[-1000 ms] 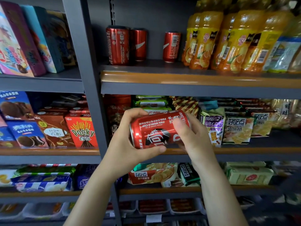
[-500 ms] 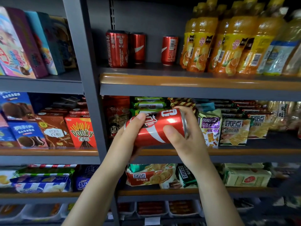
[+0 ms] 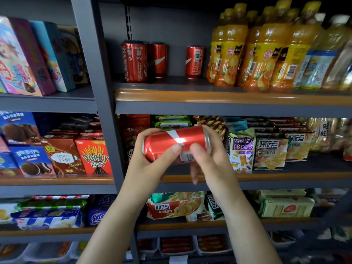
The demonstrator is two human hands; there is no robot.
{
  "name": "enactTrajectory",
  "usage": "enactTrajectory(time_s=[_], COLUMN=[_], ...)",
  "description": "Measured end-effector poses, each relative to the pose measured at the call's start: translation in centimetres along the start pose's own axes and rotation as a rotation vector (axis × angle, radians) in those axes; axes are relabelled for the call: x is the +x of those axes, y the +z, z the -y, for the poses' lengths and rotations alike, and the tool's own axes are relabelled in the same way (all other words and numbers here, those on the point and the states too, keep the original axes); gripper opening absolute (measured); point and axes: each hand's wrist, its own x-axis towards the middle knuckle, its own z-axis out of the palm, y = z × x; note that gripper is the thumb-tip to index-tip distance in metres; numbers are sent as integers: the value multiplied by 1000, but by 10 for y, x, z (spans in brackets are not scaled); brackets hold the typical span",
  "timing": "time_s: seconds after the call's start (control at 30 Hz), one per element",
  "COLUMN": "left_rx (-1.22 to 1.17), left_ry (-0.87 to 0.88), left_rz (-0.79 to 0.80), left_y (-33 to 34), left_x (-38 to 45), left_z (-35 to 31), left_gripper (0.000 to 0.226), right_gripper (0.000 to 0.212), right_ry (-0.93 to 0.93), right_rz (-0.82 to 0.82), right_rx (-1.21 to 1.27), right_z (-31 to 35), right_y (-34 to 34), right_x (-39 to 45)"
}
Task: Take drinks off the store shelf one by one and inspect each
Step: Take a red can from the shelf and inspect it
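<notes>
- So that its printed side can be inspected, the red cola can (image 3: 172, 142) is held sideways before the snack shelf (image 3: 285, 177).
- It is gripped at both ends, by the left hand (image 3: 150, 164) and the right hand (image 3: 211, 162).

Dim, wide-angle bending at edges; glare on the can (image 3: 176, 143).

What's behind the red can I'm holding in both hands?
Behind the red can, gripped by the left hand and right hand, sit green snack packs and a red package. Whatever lies directly behind the can is covered.
</notes>
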Motion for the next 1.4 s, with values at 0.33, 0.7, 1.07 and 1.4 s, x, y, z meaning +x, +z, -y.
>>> enactTrajectory(time_s=[0.33, 0.7, 1.07, 1.4], left_rx=[35, -226, -199, -128], left_ry=[-76, -137, -155, -213], left_rz=[118, 169, 256, 84], left_y=[-10, -9, 2, 6], left_x=[4, 2, 7, 29], left_z=[8, 16, 27, 3], left_gripper=[64, 52, 77, 51], right_gripper=[59, 73, 65, 64], right_ry=[37, 140, 173, 69], right_rz=[-137, -29, -186, -120], right_rx=[127, 59, 112, -13], right_z=[0, 1, -9, 10], right_y=[-7, -12, -9, -27], right_x=[2, 2, 6, 16])
